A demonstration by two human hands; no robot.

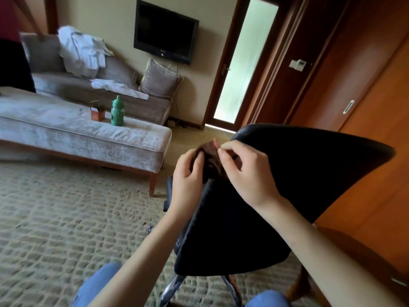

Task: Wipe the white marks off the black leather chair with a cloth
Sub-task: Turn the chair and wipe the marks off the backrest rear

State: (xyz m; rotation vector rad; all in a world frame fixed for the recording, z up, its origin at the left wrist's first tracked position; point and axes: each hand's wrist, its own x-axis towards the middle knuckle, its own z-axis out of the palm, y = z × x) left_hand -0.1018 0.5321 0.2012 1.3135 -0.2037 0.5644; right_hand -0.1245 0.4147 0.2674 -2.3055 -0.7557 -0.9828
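Observation:
The black leather chair (298, 173) fills the lower right, its backrest curving behind and its seat (225, 240) sloping toward me on a chrome base. No white marks show on it from here. A dark brown cloth (211, 159) is bunched above the seat's far corner. My left hand (188, 176) pinches the cloth's left side. My right hand (243, 171) grips its top right edge with thumb and fingers. Most of the cloth is hidden between the two hands.
A grey bench (88, 134) at left carries a green bottle (117, 111) and a small orange box (97, 114). Behind it stands a sofa (99, 85) with white laundry. Wooden doors (365, 85) stand close behind the chair. Patterned carpet (66, 218) covers the floor.

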